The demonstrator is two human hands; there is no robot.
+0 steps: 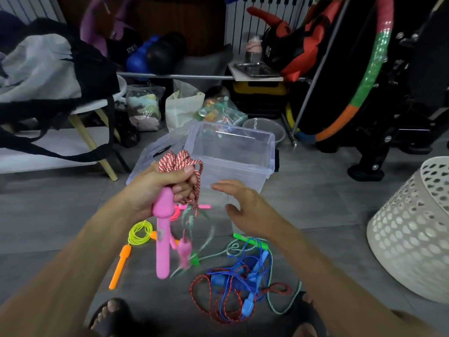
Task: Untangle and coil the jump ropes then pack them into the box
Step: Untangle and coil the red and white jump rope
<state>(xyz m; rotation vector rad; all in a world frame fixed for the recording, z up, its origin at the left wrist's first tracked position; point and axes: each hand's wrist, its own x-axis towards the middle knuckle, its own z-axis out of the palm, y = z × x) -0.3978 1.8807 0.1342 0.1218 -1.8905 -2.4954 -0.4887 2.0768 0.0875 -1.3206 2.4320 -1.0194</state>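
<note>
**Finishing the pink rope's coil before it went into the box**

The left hand [161,184] had its fingers [187,170] pressed together around a bundle of red-and-white braided cord [178,160], with the long pink plastic handle [162,239] hanging straight down below the fist. The second pink handle [184,252] dangled lower on a loose tail, blurred. The right hand [245,207] hovered just beside the bundle, its fingers [224,185] spread and holding nothing.

The clear plastic storage box [243,152] stood open on the floor just beyond both hands, seemingly bare inside. To do the step well, the free hand would probably need to catch the dangling tail, wind it over the loops above the left fingers, then tuck both handles alongside so the coil held its shape. Below the hands, a tangle of blue, dark red and pale green ropes [243,285] lay untouched, with a neon yellow coiled rope with orange handles [139,233] under the left wrist
</note>
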